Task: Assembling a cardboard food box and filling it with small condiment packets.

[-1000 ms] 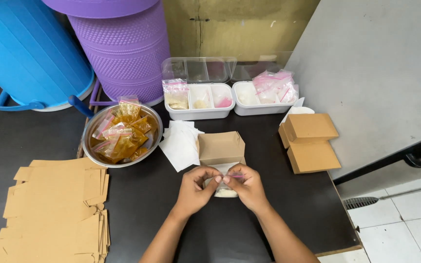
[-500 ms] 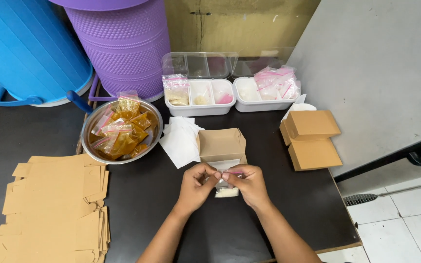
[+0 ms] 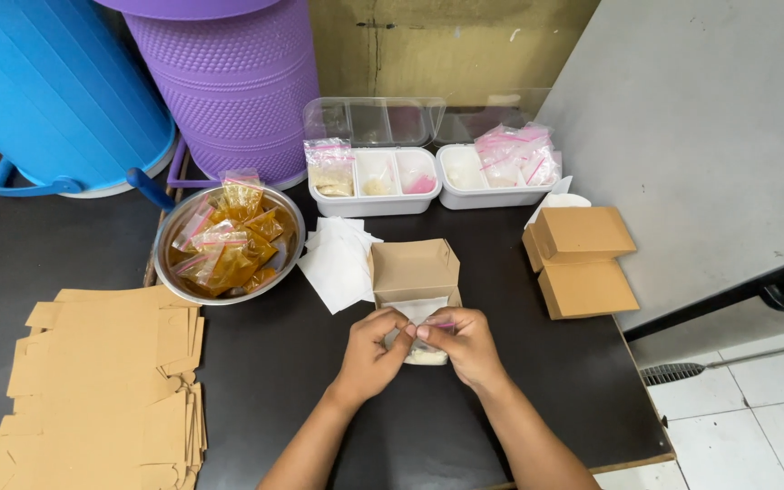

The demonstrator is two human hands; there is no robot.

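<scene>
My left hand [image 3: 371,351] and my right hand [image 3: 461,342] meet over the black table [image 3: 537,399], both pinching a small clear zip bag [image 3: 426,352] with white contents and a pink strip. Its lower part shows below my fingers. Just beyond my hands stands an open brown cardboard box [image 3: 416,271] with its flaps up.
White paper sheets [image 3: 336,263] lie left of the box. A metal bowl [image 3: 276,265] holds amber sachets. Flat cardboard blanks [image 3: 102,372] are stacked at left. Two closed brown boxes [image 3: 583,259] sit right. White compartment trays [image 3: 383,186] and purple [image 3: 229,82] and blue bins [image 3: 47,91] stand behind.
My hands stay at the same spot, fingers working along the top of the small bag. The view has shifted slightly.
</scene>
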